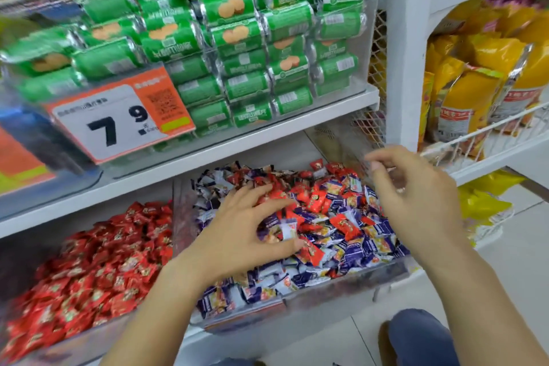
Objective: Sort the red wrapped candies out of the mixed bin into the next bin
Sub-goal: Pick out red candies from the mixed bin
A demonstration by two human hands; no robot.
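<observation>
Red wrapped candies (pixel 341 223) lie scattered in mixed bin (pixel 341 297), right of next bin (pixel 89 264) | left hand (pixel 237 235) nearer, fingers (pixel 267 208) spread over the pile, grip unclear | right hand (pixel 416 190) hovers loosely curled, empty.
</observation>
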